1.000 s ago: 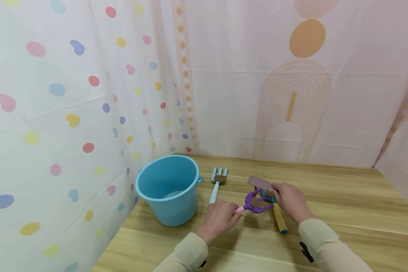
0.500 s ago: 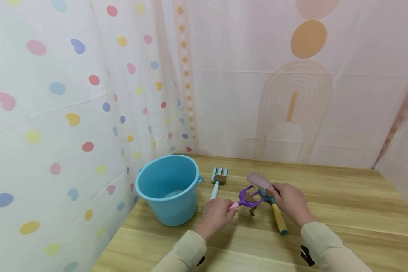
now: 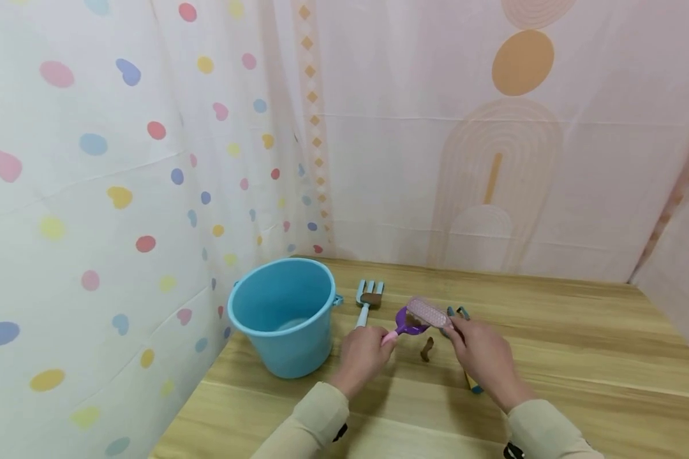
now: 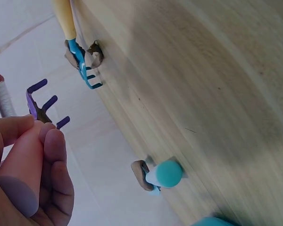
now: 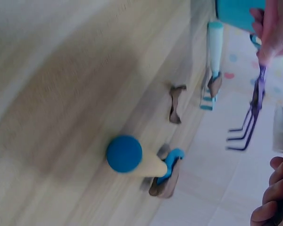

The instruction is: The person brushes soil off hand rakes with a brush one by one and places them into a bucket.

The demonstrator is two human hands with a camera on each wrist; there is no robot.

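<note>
My left hand (image 3: pixel 360 360) grips the pink handle (image 4: pixel 23 165) of a small purple three-pronged hand rake (image 3: pixel 402 322), lifted above the table. Some brown, mud-like stuff (image 4: pixel 41 114) sits among its prongs. My right hand (image 3: pixel 485 360) holds a brush (image 3: pixel 427 312) with pale bristles, its head over the purple rake in the head view; whether they touch I cannot tell. A twisted brown piece (image 3: pixel 427 349) lies on the table below. Partly behind my right hand lies a blue rake (image 5: pixel 172 162) with a wooden handle (image 5: pixel 151 167) and brown stuff around its head.
A blue bucket (image 3: pixel 281 319) stands at the left, its visible inside bare. Between bucket and hands lies a light-blue hand fork (image 3: pixel 370 294) with a brown clump (image 3: pixel 370 299) on it. Polka-dot and patterned curtains (image 3: pixel 379 178) hang behind the wooden table (image 3: pixel 580 357).
The purple rake has moved left and up, away from the wooden-handled rake. The brown piece now shows apart on the table. My right hand has brought the brush head over the purple rake.
</note>
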